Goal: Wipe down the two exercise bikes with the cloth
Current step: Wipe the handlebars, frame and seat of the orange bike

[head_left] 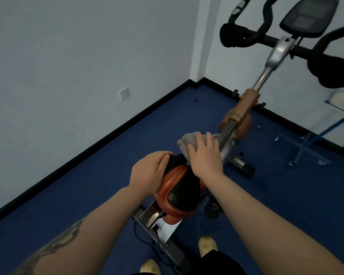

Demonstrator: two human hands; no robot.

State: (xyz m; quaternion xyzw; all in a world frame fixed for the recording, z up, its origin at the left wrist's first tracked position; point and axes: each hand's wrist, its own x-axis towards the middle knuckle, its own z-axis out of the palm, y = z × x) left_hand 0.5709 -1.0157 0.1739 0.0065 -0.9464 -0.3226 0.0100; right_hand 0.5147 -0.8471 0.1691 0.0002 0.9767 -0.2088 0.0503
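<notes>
An exercise bike [246,108] with an orange frame stands in front of me on the blue floor. Its orange and black saddle [182,192] is just below my hands. My left hand [149,173] grips the saddle's left side near its nose, fingers curled over the edge. My right hand [205,153] lies with straight fingers on a grey cloth [187,140], pressing it against the frame just ahead of the saddle nose. The black handlebars [244,34] and the console [308,16] rise at the top right. Only one bike is in view.
White walls with a black skirting board meet in a corner behind the bike. A wall socket [124,93] sits on the left wall. A blue metal stand [308,143] is on the floor at the right. My shoes [207,247] show at the bottom.
</notes>
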